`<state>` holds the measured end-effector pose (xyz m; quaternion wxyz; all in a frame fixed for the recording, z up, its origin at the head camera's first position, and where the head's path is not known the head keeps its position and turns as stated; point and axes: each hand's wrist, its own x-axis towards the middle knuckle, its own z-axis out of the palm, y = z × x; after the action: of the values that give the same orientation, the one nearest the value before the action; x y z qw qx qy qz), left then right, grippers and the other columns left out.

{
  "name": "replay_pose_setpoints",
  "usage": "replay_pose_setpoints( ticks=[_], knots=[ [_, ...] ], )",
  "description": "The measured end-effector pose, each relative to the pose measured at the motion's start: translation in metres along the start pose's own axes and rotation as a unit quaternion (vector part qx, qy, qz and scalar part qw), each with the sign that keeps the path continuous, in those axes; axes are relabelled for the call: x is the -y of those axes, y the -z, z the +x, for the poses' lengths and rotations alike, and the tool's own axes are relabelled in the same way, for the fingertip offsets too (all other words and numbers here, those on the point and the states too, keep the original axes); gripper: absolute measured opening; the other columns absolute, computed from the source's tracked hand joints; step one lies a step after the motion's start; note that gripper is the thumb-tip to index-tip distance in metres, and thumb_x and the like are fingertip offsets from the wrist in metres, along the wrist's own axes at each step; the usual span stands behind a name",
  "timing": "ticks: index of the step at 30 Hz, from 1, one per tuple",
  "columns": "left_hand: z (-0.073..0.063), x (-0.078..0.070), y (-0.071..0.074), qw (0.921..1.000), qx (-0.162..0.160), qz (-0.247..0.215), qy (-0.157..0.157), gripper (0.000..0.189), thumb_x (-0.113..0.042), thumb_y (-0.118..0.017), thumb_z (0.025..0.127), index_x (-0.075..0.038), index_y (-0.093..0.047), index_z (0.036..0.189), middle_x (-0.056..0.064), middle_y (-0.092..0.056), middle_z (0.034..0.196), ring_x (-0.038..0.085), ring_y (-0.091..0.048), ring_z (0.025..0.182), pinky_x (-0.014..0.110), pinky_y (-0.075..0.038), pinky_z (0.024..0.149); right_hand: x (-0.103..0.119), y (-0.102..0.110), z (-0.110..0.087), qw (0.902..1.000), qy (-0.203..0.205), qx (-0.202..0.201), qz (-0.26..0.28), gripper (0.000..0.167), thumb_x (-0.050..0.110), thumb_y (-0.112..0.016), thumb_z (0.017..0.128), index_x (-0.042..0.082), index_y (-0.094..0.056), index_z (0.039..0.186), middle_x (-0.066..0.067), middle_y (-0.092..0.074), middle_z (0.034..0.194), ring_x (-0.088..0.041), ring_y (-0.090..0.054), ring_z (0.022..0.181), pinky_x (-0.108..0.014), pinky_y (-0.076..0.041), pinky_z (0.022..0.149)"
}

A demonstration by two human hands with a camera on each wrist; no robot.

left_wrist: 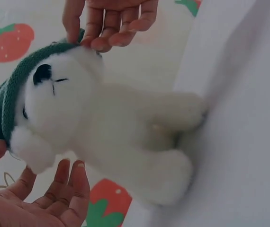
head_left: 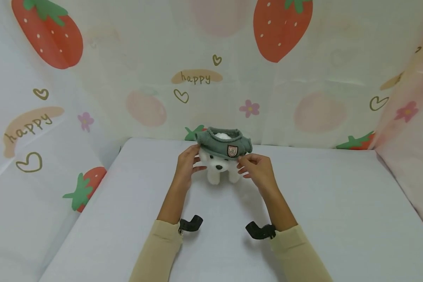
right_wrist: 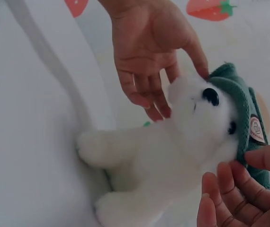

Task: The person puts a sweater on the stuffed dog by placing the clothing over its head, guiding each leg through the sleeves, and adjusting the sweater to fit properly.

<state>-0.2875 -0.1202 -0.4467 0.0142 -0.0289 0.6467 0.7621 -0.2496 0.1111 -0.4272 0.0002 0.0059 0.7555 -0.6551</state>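
A white plush dog (head_left: 215, 175) stands upright on the table, facing me, with a small green sweater (head_left: 215, 147) pulled over the top of its head. The sweater's hem sits just above the dog's eyes, and a crest patch (head_left: 232, 151) shows on its front. My left hand (head_left: 187, 166) pinches the hem at the left side between thumb and fingers. On the right side, my right hand (head_left: 259, 166) pinches the hem near the patch. In the right wrist view the other fingers (right_wrist: 225, 182) of that hand are spread beside the dog's cheek.
The white table (head_left: 320, 203) spreads out around the dog. Behind it hangs a printed cloth backdrop (head_left: 155, 58) with strawberries, hearts and flowers, close behind the toy. Black wrist mounts (head_left: 261, 230) stick inward from both sleeves.
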Motion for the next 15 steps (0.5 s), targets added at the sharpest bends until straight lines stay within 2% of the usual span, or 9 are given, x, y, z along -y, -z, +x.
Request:
replay_pose_setpoints(
  ticks=[6,10,15],
  knots=[
    [-0.0018,-0.0026,0.0006,0.9998,0.005,-0.02,-0.001,0.037,-0.037,-0.056,0.103,-0.006,-0.062,0.123,0.012,-0.06,0.124,0.022,-0.065,0.101,0.044,-0.061,0.074,-0.0001,-0.0054,-0.0001,1.0,-0.001,0.0,0.0,0.019,0.015,-0.065,0.097,-0.002,-0.071,0.099,-0.01,-0.074,0.086,-0.021,-0.072,0.075,-0.031,-0.058,0.066],
    [-0.0036,-0.0054,-0.0004,0.9994,0.006,-0.034,-0.001,0.036,-0.04,-0.057,0.103,-0.007,-0.057,0.119,0.015,-0.058,0.126,0.025,-0.066,0.105,0.048,-0.061,0.071,-0.0037,-0.008,-0.0014,0.9999,0.006,0.008,-0.005,0.018,0.013,-0.064,0.095,-0.003,-0.071,0.099,-0.013,-0.074,0.089,-0.021,-0.072,0.076,-0.032,-0.058,0.068],
    [-0.0049,-0.0095,-0.0014,0.9996,0.004,-0.027,0.008,0.022,-0.028,-0.06,0.101,-0.006,-0.06,0.108,0.01,-0.057,0.123,0.026,-0.065,0.105,0.045,-0.061,0.069,-0.0064,-0.0098,-0.002,0.9996,0.017,0.017,-0.015,0.021,0.012,-0.064,0.095,-0.006,-0.071,0.1,-0.017,-0.074,0.091,-0.02,-0.071,0.076,-0.032,-0.057,0.069]
  ],
)
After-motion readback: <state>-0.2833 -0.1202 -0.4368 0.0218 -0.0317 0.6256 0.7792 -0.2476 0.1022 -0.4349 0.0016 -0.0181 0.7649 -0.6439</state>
